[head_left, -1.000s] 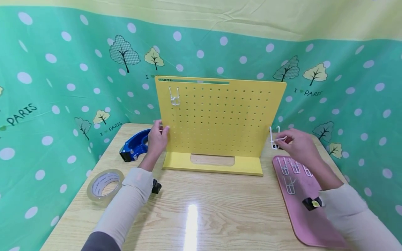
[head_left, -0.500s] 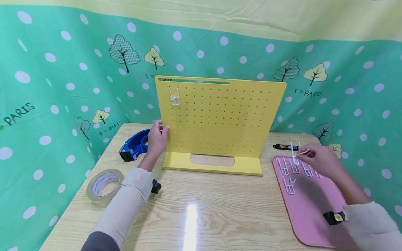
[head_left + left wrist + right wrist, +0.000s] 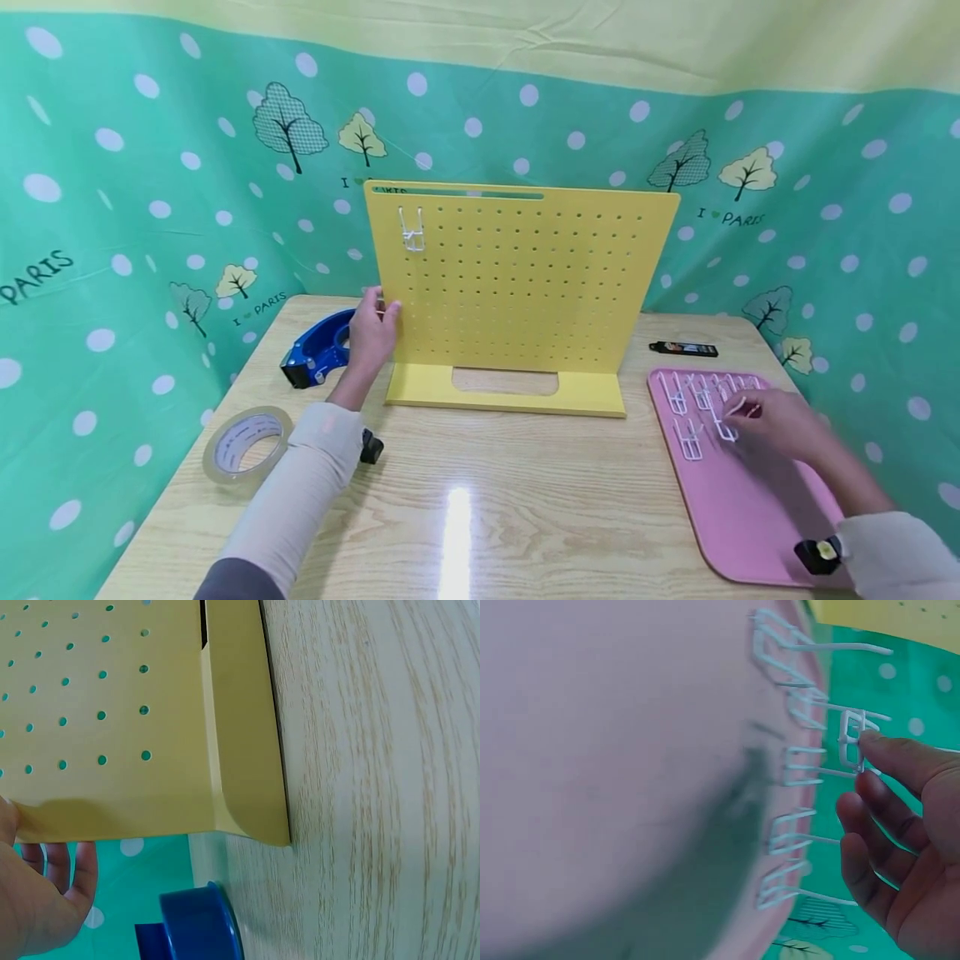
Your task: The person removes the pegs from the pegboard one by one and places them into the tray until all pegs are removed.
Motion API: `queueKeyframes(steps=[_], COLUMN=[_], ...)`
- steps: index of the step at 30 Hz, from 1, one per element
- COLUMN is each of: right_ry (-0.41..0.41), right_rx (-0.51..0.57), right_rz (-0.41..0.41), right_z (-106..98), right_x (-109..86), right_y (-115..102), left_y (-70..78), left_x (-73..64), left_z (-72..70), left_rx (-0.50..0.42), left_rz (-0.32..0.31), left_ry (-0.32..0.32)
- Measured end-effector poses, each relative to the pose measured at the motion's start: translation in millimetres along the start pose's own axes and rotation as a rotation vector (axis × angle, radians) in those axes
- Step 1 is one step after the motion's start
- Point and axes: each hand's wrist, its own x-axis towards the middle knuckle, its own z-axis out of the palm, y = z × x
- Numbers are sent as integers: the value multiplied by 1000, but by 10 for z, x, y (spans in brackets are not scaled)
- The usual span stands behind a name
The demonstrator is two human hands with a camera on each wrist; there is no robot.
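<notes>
My left hand [image 3: 372, 333] grips the left edge of a yellow pegboard [image 3: 517, 283], thumb on the front face and fingers behind, as the left wrist view also shows. Near the board's top left corner hangs one white wire hook [image 3: 412, 241]. Over the pink tray [image 3: 750, 525], my right hand [image 3: 780, 425] pinches another white wire hook [image 3: 849, 739] between thumb and forefinger, its other fingers loosely bent. Several similar wire hooks [image 3: 689, 443] lie at the tray's far end. The right wrist view shows the held hook apart from those behind it.
A blue tape dispenser [image 3: 318, 346] stands left of the board, with a roll of clear tape [image 3: 222, 472] nearer the front. A small black marker-like item [image 3: 682, 349] lies behind the tray. A green dotted curtain [image 3: 480, 108] closes off the back and sides.
My right hand has carried the wire hook from beside the board's right edge, rightward and down over the tray. The black item has come into sight. My left hand keeps its hold.
</notes>
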Motion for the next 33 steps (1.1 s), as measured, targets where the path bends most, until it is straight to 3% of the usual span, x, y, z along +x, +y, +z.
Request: queueKeyframes(steps=[8,12,17,33], right_ry=[-19,-62,-101,-113], right_rx=[20,40,52,51], right_rz=[-35,9,39,49], right_z=[220,271,292,309], right_x=[-24,-51,-70,-73], right_y=[91,125,159,208], left_y=[-4,4,22,13], left_x=[0,-9,-18,-9], left_z=[2,5,-2,6], left_rx=[-2,-7,-12,-6], left_rz=[-3,0,-6,-11], left_ry=[-4,-7,-12,-9])
